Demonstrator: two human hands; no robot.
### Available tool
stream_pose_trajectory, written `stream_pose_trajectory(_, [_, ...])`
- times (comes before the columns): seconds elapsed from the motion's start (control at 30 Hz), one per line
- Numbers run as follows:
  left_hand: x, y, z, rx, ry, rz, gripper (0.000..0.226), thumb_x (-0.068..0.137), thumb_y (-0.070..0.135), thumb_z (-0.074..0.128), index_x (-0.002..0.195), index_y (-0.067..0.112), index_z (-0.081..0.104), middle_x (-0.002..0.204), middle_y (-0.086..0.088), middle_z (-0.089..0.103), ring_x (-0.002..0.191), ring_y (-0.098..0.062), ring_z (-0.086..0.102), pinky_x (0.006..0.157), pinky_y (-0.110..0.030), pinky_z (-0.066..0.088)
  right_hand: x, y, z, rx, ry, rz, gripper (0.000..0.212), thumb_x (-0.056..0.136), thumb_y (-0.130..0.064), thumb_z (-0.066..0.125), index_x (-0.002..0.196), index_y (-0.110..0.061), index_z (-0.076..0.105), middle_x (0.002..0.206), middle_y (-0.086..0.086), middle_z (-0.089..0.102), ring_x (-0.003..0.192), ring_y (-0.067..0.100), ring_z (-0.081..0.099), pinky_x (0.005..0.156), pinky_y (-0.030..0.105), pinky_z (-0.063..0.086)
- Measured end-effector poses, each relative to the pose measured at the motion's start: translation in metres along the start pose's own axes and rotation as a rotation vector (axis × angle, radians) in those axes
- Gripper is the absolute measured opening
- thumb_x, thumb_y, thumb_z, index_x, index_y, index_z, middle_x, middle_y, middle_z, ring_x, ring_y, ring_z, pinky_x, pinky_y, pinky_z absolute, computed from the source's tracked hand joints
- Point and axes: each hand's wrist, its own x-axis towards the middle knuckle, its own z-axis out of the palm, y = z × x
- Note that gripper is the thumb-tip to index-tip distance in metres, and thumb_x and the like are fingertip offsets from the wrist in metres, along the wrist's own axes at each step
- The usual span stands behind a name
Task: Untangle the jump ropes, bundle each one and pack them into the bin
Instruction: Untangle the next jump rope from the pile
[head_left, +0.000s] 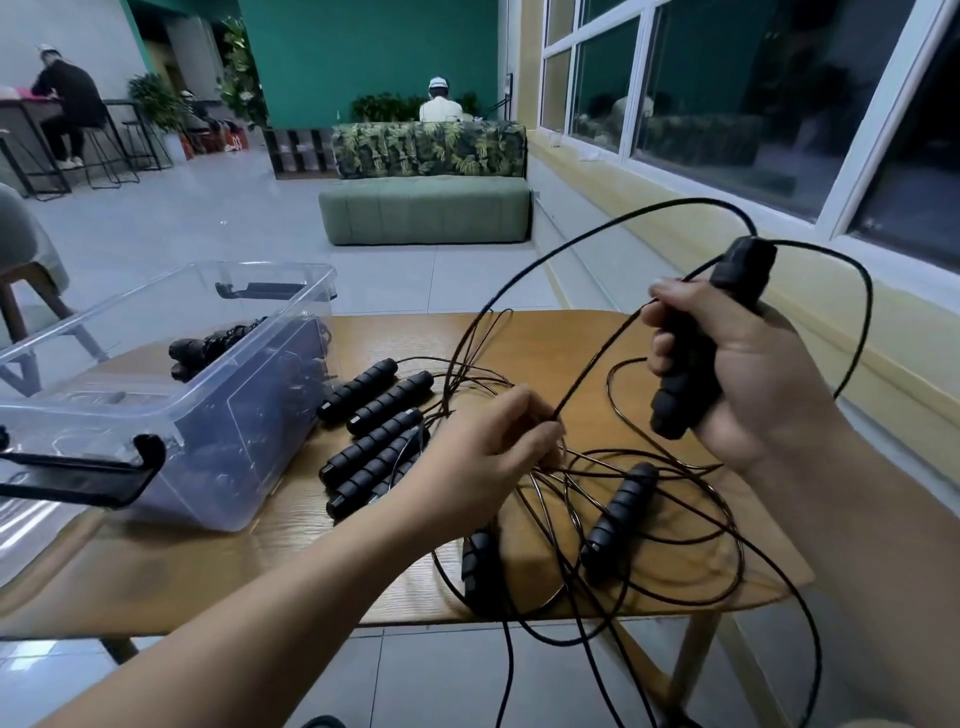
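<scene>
Wood-grain table (291, 545) stands by the window wall, and the person wearing the camera works over it with both arms bare. At about nine o'clock on the tabletop sits a clear plastic bin (223, 457) with black clip handles, its lid off; a couple of bundled jump ropes (208, 348) lie inside, towards the far end. Just beside the bin, near the middle of the table, four black foam handles (371, 447) lie side by side in a slanted row, their cords running off to the right.

From the centre towards five o'clock the thin black cords form a loose tangle (597, 483), with loops hanging over the near edge. Two more handles lie in it: one (618, 519) at about four o'clock, the other (475, 566) close to the near edge.

The right hand (743, 374) is raised above the table at two o'clock, fingers wrapped tightly round a handle (680, 400) held nearly upright; its cord springs from the top in a wide arc. The left hand (478, 457) hovers low over the tangle, fingers closed on cord, with one taut strand (597, 364) rising from its fingertips towards the right hand.

At twelve o'clock, well back, is a green sofa (426, 208).
</scene>
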Motion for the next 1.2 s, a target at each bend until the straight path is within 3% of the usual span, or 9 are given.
stream_pose_trajectory(0.13, [0.004,-0.001,-0.004,0.022,0.070,0.048,0.007,0.108,0.022,0.061,0.104,0.024,0.067,0.083,0.003,0.075,0.081,-0.022,0.072,0.080,-0.053,0.056,0.002,0.007,-0.001,-0.010,-0.014,0.037,0.020,0.097,-0.018,0.077,0.110,-0.008,0.066,0.086,0.005,0.073,0.063,0.012,0.060,0.058,0.023,0.052])
stream_pose_trajectory(0.23, [0.003,0.001,-0.003,-0.016,0.106,0.088,0.007,0.108,0.023,0.060,0.106,0.026,0.066,0.080,-0.001,0.072,0.076,-0.036,0.067,0.073,-0.062,0.053,-0.004,0.019,0.007,-0.168,-0.099,0.049,0.021,0.096,-0.016,0.077,0.111,-0.002,0.072,0.087,0.010,0.076,0.064,0.017,0.061,0.060,0.027,0.051])
stream_pose_trajectory(0.43, [0.002,0.001,0.002,-0.036,0.114,0.124,0.017,0.109,0.029,0.057,0.105,0.014,0.063,0.077,-0.002,0.069,0.075,-0.029,0.069,0.071,-0.056,0.055,-0.016,0.038,0.020,-0.469,-0.230,-0.017,0.010,0.093,-0.012,0.081,0.099,-0.006,0.074,0.079,0.013,0.072,0.065,0.028,0.066,0.060,0.037,0.052])
stream_pose_trajectory(0.57, [0.002,-0.004,0.002,-0.043,0.057,0.098,0.013,0.106,0.021,0.060,0.102,0.010,0.067,0.081,-0.002,0.071,0.079,-0.027,0.072,0.075,-0.055,0.057,-0.019,0.029,0.023,-0.387,-0.267,0.030,0.014,0.094,-0.010,0.078,0.103,0.000,0.071,0.081,0.015,0.075,0.064,0.024,0.066,0.059,0.033,0.050])
stream_pose_trajectory(0.73, [0.001,-0.014,0.005,0.074,-0.012,0.040,0.009,0.103,0.014,0.066,0.105,0.019,0.074,0.088,0.008,0.075,0.087,-0.008,0.074,0.081,-0.029,0.059,-0.021,0.011,0.020,-0.238,-0.283,0.002,0.009,0.096,-0.013,0.074,0.101,-0.006,0.071,0.085,0.014,0.074,0.067,0.021,0.064,0.061,0.029,0.053])
stream_pose_trajectory(0.9, [0.008,-0.017,-0.002,0.136,0.019,0.016,0.010,0.106,0.020,0.064,0.106,0.023,0.074,0.088,0.012,0.076,0.086,-0.009,0.073,0.076,-0.028,0.057,-0.013,-0.003,0.009,-0.024,-0.121,-0.028,0.014,0.097,-0.012,0.073,0.107,-0.004,0.068,0.085,0.009,0.073,0.065,0.015,0.061,0.060,0.023,0.052])
stream_pose_trajectory(1.0, [0.011,-0.018,-0.008,0.132,0.083,-0.016,0.013,0.107,0.026,0.062,0.105,0.024,0.075,0.088,0.011,0.077,0.089,-0.010,0.073,0.083,-0.040,0.058,-0.006,-0.002,0.005,0.044,-0.057,-0.019,0.023,0.097,-0.015,0.074,0.116,-0.005,0.066,0.087,0.007,0.074,0.064,0.014,0.060,0.059,0.023,0.050])
stream_pose_trajectory(1.1, [0.013,-0.018,-0.012,0.115,0.134,-0.016,0.015,0.109,0.025,0.060,0.107,0.025,0.075,0.092,0.010,0.078,0.093,-0.010,0.075,0.088,-0.046,0.059,-0.007,0.004,0.006,-0.018,-0.095,-0.014,0.033,0.092,-0.021,0.077,0.119,-0.004,0.068,0.094,0.011,0.077,0.065,0.014,0.061,0.060,0.024,0.051])
stream_pose_trajectory(1.2, [0.013,-0.014,-0.012,0.133,0.147,0.013,0.015,0.109,0.023,0.060,0.106,0.025,0.074,0.091,0.011,0.077,0.093,-0.009,0.074,0.087,-0.046,0.059,-0.012,0.014,0.010,-0.161,-0.164,-0.011,0.027,0.092,-0.019,0.077,0.114,-0.004,0.073,0.099,0.015,0.080,0.067,0.017,0.064,0.062,0.027,0.052])
